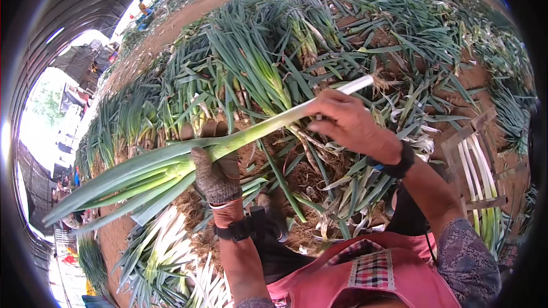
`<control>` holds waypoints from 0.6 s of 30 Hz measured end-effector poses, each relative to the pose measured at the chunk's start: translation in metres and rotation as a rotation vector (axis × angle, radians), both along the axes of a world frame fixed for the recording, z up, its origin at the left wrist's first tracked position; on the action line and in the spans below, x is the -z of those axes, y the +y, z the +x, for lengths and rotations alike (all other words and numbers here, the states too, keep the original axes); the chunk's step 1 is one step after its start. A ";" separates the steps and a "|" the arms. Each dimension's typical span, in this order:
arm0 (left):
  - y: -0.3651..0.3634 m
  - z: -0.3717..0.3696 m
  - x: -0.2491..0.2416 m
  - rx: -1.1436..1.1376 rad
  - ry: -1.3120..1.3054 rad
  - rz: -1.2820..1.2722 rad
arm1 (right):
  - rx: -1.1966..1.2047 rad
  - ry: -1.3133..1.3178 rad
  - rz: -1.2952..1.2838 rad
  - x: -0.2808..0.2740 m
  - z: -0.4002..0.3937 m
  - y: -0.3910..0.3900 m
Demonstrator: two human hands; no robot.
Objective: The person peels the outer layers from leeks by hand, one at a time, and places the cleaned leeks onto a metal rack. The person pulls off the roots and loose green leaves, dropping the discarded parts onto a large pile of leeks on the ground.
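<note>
One long green onion (248,136) lies across the middle of the view, slanting from green leaves at the lower left to a white stem and roots at the upper right. My left hand (216,177), in a dirty knit glove, wraps round it where the leaves begin to fan out. Bare and wearing a dark wristband, my right hand (354,125) closes its fingers on the white stem near the root end. The stem partly hides behind these fingers. Loose outer leaves and roots (311,182) litter the ground below both hands.
Heaps of untrimmed green onions (245,51) spread across the soil in front. Pale-stemmed onions (165,239) are piled at lower left. A wooden frame (485,202) on the right holds several clean white stalks (476,165). A distant person (144,7) is at upper left.
</note>
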State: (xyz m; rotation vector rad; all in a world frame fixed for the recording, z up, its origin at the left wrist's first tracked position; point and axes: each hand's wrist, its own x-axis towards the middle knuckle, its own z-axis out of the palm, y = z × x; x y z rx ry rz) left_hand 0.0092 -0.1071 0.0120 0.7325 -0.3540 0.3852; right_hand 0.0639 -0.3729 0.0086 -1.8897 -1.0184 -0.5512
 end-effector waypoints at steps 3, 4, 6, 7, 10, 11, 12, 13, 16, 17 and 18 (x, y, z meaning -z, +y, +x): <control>-0.023 0.006 0.015 -0.018 0.115 0.143 | -0.098 -0.089 0.000 -0.002 -0.002 0.022; -0.026 0.007 0.016 -0.026 0.144 0.165 | -0.111 -0.047 -0.040 -0.001 -0.002 0.029; -0.039 -0.007 0.017 0.057 0.467 0.182 | -0.208 0.093 -0.043 -0.001 -0.004 0.041; -0.045 -0.007 0.017 0.089 0.461 0.218 | -0.264 0.138 -0.068 0.000 -0.003 0.045; -0.056 0.003 0.027 0.045 0.244 0.544 | -0.324 0.289 -0.040 0.014 -0.011 0.059; -0.058 0.007 0.030 0.018 0.174 0.634 | -0.322 0.346 -0.013 0.021 -0.015 0.062; -0.060 0.007 0.029 0.030 0.183 0.626 | -0.263 0.343 -0.053 0.028 -0.019 0.062; -0.061 0.006 0.027 0.045 0.188 0.608 | -0.201 0.342 -0.094 0.034 -0.024 0.061; -0.066 0.006 0.017 0.092 0.193 0.536 | -0.178 0.393 -0.082 0.033 -0.028 0.058; -0.064 0.006 0.017 0.164 0.245 0.383 | -0.131 0.372 -0.098 0.031 -0.032 0.056; -0.062 0.004 0.013 0.035 0.231 0.687 | -0.081 0.351 -0.113 0.029 -0.034 0.055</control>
